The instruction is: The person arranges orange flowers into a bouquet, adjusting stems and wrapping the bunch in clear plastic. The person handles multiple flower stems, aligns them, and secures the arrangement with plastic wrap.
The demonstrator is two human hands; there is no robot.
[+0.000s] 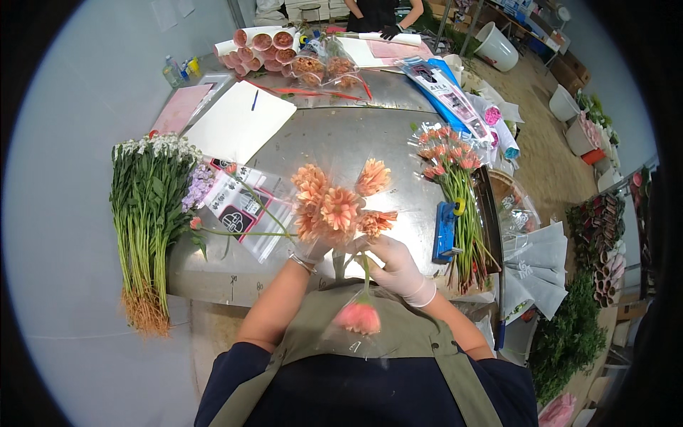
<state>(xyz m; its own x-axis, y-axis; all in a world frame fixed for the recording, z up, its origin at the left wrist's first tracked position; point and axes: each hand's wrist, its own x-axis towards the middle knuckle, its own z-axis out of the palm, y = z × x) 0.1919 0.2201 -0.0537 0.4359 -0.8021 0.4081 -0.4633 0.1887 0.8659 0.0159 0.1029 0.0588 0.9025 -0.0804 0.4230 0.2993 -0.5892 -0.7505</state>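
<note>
My gloved left hand (313, 250) is closed around the stems of a bunch of peach flowers (334, 210), its fingers partly hidden by the blooms. My gloved right hand (391, 267) grips a stem at the bunch’s right side; from it a pink flower (359, 319) in clear wrap hangs head-down before my apron. Just left, loose long-stemmed buds (196, 223) lie over printed clear sleeves (238, 220), beside lilac flowers (199, 186). A bunch of white flowers with roots (146, 228) lies at the table’s left.
The steel table (277, 135) holds white paper (224, 124), rolled pink bundles (260, 46), a peach flower bunch (462, 213) and a blue tape dispenser (445, 231). A co-worker’s gloved hand (390, 32) shows beyond. Grey wrappers (533, 267) and greenery (555, 341) lie right of the table.
</note>
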